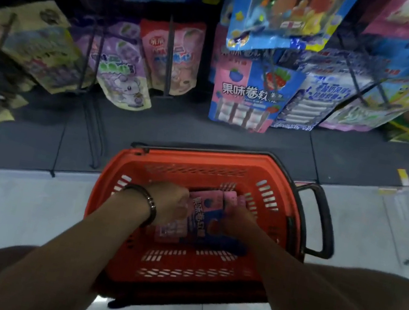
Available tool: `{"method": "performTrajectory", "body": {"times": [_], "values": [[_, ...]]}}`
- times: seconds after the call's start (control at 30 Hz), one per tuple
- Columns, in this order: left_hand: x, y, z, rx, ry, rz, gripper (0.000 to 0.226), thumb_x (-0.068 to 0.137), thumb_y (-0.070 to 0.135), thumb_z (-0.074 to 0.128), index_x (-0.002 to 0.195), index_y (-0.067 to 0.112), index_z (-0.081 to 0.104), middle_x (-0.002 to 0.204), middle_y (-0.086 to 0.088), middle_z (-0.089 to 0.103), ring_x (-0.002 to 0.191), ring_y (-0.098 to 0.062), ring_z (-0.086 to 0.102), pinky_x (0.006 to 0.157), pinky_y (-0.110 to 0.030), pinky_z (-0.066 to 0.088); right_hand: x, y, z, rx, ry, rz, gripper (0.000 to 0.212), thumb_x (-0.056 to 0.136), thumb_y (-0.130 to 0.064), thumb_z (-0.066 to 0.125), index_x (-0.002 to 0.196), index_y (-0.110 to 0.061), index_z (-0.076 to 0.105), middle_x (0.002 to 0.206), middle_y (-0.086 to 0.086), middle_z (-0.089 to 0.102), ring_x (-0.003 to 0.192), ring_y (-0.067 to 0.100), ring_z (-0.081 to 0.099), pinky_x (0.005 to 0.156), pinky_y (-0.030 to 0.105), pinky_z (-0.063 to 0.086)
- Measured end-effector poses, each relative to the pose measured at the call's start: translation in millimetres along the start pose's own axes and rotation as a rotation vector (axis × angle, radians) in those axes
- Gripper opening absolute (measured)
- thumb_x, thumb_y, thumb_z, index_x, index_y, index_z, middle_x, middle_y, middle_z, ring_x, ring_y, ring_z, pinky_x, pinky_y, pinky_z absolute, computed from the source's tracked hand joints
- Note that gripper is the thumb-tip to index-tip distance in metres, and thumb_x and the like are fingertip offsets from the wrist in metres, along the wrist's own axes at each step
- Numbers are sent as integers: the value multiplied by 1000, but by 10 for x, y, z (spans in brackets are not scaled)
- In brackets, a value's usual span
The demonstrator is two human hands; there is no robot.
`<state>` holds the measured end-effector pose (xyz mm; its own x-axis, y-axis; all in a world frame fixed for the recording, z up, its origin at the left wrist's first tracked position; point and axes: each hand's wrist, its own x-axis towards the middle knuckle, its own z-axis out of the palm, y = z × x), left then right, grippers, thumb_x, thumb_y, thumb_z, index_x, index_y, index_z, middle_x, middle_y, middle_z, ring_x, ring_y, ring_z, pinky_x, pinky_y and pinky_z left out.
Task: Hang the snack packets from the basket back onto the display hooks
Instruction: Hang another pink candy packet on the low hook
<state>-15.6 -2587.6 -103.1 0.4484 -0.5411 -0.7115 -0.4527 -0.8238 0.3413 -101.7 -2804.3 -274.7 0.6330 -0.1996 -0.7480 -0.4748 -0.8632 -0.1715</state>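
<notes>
An orange basket point(116, 221) stands on the floor below me. Inside it lie pink and blue snack packets point(201, 218), stacked flat. My left hand point(170, 207), a bracelet on its wrist, grips the left edge of the top packet. On the packet's right side my right hand point(239, 221) has its fingers curled on the packet. A matching pink and blue packet point(248, 94) hangs on the display hooks point(168, 67) beyond the basket.
Rows of hanging packets fill the display: purple point(122, 70), red and pink point(172, 52), blue point(281, 13), white and blue point(318, 98). The basket's black handle point(322, 220) sticks out to the right. My knees frame the basket on the pale tiled floor point(381, 225).
</notes>
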Motion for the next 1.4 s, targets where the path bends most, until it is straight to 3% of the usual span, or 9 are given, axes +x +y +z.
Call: {"method": "performTrajectory", "body": {"times": [0.1, 0.17, 0.37, 0.67, 0.8, 1.07, 1.2, 1.33, 1.4], "values": [[57, 3, -66, 26, -41, 17, 38, 107, 38, 56, 129, 9, 67, 133, -15, 69, 121, -33, 66, 99, -38, 53, 186, 27, 440, 262, -62, 160, 29, 101, -34, 63, 121, -14, 59, 101, 12, 64, 97, 35, 64, 84, 39, 52], [114, -7, -98, 26, -56, 20, 38, 108, 38, 55, 130, 10, 65, 135, -15, 68, 121, -32, 65, 101, -40, 53, 254, -50, 685, 385, 0, 277, 26, 104, -34, 56, 107, -8, 57, 80, 8, 55, 74, 26, 56, 70, 38, 47], [189, -62, -175, 13, -100, -12, 36, 108, 42, 54, 130, 15, 64, 134, -10, 67, 119, -30, 64, 100, -39, 52, 587, 29, 1188, 598, 22, 391, 54, 94, -47, 67, 125, -5, 54, 126, 20, 69, 103, 32, 69, 84, 45, 61], [187, -206, -281, -7, -68, -45, 36, 107, 49, 52, 130, 25, 65, 128, -1, 68, 114, -24, 64, 103, -42, 53, 427, -280, 835, 578, -141, 185, 41, 100, -34, 69, 132, -10, 62, 127, 14, 69, 119, 35, 66, 102, 49, 57], [131, -268, -282, 38, -55, -75, 42, 106, 52, 53, 129, 20, 68, 127, -5, 71, 113, -27, 66, 99, -37, 53, 235, -264, 707, 628, -88, 17, 19, 94, -33, 66, 96, -30, 46, 88, -1, 52, 95, 29, 56, 87, 42, 49], [-54, -289, 20, -11, -45, -154, 37, 106, 40, 59, 132, 14, 67, 134, -7, 69, 124, -26, 64, 90, -25, 43, -387, -133, -35, 719, 30, -141, 21, 95, -7, 74, 115, -14, 75, 109, 10, 76, 101, 26, 73, 90, 38, 61], [-219, -244, 194, -123, 85, -189, 60, 97, 42, 72, 148, 17, 52, 149, -8, 60, 135, -27, 59, 104, -29, 45, -736, -186, -477, 727, 38, -245, 34, 93, 6, 65, 82, -25, 75, 84, -3, 72, 75, 14, 63, 72, 31, 52], [-416, -140, 215, -456, 366, -148, 105, 68, 41, 93, 157, 21, 42, 154, -6, 55, 140, -26, 55, 117, -38, 45, -1255, -247, -1082, 580, -40, -442, 25, 96, -3, 62, 88, -24, 72, 91, 3, 69, 85, 19, 60, 78, 39, 46], [-485, -153, 228, -642, 439, -52, 96, 57, 43, 91, 144, 22, 56, 139, -1, 69, 127, -23, 66, 112, -48, 51, -1587, -305, -1411, 578, -83, -510, 20, 101, 2, 60, 104, -11, 75, 101, 9, 74, 91, 20, 65, 83, 39, 52]]}}
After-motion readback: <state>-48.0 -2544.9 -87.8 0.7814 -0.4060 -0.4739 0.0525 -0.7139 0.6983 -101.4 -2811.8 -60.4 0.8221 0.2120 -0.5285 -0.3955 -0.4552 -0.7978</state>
